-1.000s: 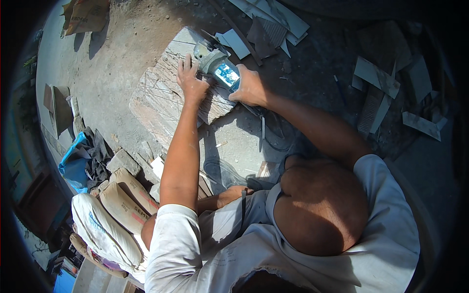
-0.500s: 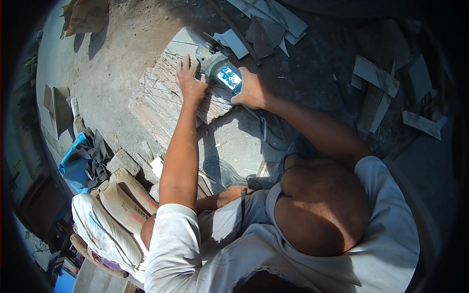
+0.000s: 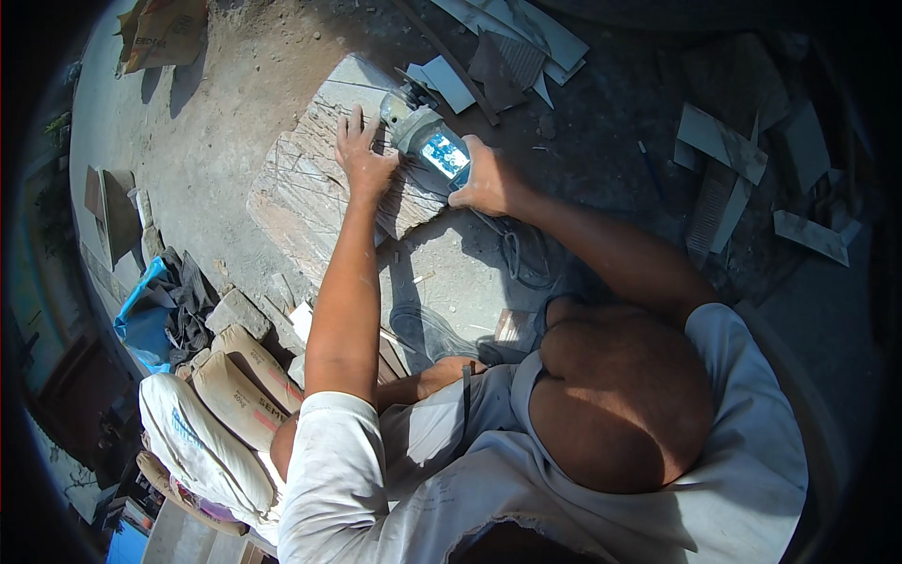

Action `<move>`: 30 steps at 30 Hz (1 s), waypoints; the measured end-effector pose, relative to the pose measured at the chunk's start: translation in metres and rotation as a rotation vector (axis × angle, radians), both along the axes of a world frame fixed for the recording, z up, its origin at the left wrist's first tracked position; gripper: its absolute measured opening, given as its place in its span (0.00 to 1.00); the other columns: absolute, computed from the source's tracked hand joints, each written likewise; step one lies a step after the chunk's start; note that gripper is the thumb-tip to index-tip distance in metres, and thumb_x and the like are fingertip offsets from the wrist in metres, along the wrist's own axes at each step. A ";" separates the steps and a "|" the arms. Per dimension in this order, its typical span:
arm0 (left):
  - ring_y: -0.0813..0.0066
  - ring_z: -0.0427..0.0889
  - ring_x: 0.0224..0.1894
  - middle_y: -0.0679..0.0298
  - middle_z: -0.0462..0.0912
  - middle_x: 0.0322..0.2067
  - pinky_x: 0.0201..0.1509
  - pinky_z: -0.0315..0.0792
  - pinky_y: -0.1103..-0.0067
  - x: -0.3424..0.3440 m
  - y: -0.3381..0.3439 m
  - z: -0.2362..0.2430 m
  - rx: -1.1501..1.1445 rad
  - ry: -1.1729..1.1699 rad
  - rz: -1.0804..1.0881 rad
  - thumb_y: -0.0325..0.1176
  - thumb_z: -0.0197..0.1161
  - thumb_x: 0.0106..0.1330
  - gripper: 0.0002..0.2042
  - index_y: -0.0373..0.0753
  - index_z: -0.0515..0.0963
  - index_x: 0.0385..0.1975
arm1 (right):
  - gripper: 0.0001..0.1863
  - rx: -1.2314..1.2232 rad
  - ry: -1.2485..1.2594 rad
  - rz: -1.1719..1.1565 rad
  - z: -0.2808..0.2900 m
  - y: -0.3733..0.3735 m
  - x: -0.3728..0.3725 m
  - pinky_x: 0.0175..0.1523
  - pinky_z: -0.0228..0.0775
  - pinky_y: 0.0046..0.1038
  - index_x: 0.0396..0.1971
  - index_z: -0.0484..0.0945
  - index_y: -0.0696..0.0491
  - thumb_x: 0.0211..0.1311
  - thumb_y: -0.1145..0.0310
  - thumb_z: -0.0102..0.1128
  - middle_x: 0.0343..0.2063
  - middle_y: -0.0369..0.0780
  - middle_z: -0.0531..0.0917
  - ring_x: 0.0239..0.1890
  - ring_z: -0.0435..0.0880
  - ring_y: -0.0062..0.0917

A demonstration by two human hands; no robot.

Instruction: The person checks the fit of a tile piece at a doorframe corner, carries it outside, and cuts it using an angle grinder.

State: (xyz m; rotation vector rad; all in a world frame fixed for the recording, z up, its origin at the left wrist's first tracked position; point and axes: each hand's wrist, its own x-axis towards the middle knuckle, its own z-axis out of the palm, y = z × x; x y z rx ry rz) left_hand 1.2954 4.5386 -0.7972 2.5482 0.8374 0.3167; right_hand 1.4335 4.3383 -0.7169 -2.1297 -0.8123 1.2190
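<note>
My right hand (image 3: 489, 180) is wrapped round the rear end of an angle grinder (image 3: 427, 139), which has a grey-green front and a bright blue-and-white label. The tool's head points away to the far left, over the far right part of a scored, dusty slab (image 3: 296, 197) on the ground. Flat on that slab, just left of the grinder, rests my left hand (image 3: 365, 158) with its fingers stretched out and thumb toward the tool. Whether the disc touches anything is hidden. A dark cord (image 3: 515, 249) runs down from the grinder's rear.
Broken tile pieces (image 3: 719, 141) lie at the right, with more offcuts (image 3: 446, 80) beyond the slab. Paper sacks (image 3: 240, 399), a white sack (image 3: 202, 451) and a blue plastic bag (image 3: 141, 324) are at the left. A torn paper bag (image 3: 164, 38) stands far left.
The grinder has shifted slightly to the right and toward me, with my right hand on it. My left hand stays almost in the same place on the slab.
</note>
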 end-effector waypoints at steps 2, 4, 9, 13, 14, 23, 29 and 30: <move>0.53 0.51 0.72 0.64 0.59 0.70 0.71 0.45 0.51 0.002 -0.002 0.002 -0.008 -0.004 0.005 0.36 0.71 0.39 0.35 0.51 0.77 0.56 | 0.48 -0.002 0.002 0.000 0.000 -0.003 0.001 0.55 0.72 0.35 0.58 0.63 0.66 0.35 0.63 0.77 0.46 0.58 0.79 0.50 0.81 0.45; 0.52 0.51 0.72 0.64 0.59 0.70 0.71 0.45 0.51 0.006 -0.007 0.004 -0.017 -0.008 0.010 0.37 0.72 0.39 0.36 0.52 0.76 0.57 | 0.47 0.007 -0.006 -0.006 0.000 -0.006 0.001 0.55 0.72 0.35 0.58 0.63 0.66 0.36 0.63 0.77 0.46 0.58 0.79 0.50 0.81 0.45; 0.52 0.51 0.72 0.64 0.59 0.70 0.71 0.45 0.51 0.004 -0.004 0.006 -0.017 0.002 0.021 0.38 0.73 0.40 0.35 0.52 0.77 0.57 | 0.47 -0.003 -0.005 -0.002 0.004 -0.002 0.001 0.55 0.72 0.35 0.58 0.63 0.66 0.36 0.63 0.77 0.46 0.58 0.79 0.51 0.80 0.46; 0.52 0.51 0.72 0.64 0.59 0.70 0.71 0.45 0.52 0.005 -0.004 0.003 0.004 0.021 0.016 0.36 0.73 0.40 0.33 0.48 0.78 0.55 | 0.47 -0.025 -0.002 0.009 0.002 0.004 0.003 0.54 0.73 0.36 0.57 0.64 0.65 0.35 0.63 0.77 0.45 0.58 0.79 0.50 0.81 0.45; 0.52 0.51 0.72 0.64 0.60 0.69 0.71 0.46 0.52 0.006 -0.006 0.003 -0.004 0.022 0.017 0.35 0.73 0.40 0.32 0.46 0.78 0.53 | 0.47 -0.026 -0.004 0.009 -0.002 0.005 0.004 0.54 0.73 0.36 0.57 0.64 0.65 0.35 0.63 0.77 0.45 0.58 0.79 0.50 0.81 0.45; 0.52 0.52 0.71 0.61 0.61 0.69 0.71 0.46 0.54 0.010 -0.011 0.013 -0.040 0.025 0.043 0.35 0.72 0.41 0.28 0.40 0.81 0.48 | 0.41 0.023 -0.067 0.019 -0.003 0.024 0.007 0.52 0.75 0.36 0.51 0.68 0.64 0.36 0.60 0.75 0.39 0.57 0.82 0.44 0.83 0.47; 0.53 0.51 0.72 0.63 0.60 0.69 0.71 0.45 0.54 0.003 -0.004 0.005 -0.017 0.036 0.025 0.34 0.72 0.40 0.30 0.41 0.79 0.51 | 0.43 0.006 -0.051 0.022 -0.002 0.017 0.004 0.52 0.75 0.36 0.53 0.67 0.65 0.35 0.61 0.75 0.41 0.58 0.81 0.45 0.83 0.46; 0.53 0.51 0.72 0.63 0.59 0.69 0.71 0.45 0.53 0.001 -0.003 0.002 -0.007 0.039 0.022 0.33 0.72 0.40 0.31 0.41 0.79 0.51 | 0.44 0.018 -0.034 0.011 -0.002 0.014 0.002 0.52 0.74 0.36 0.54 0.66 0.65 0.35 0.61 0.76 0.42 0.58 0.81 0.47 0.82 0.46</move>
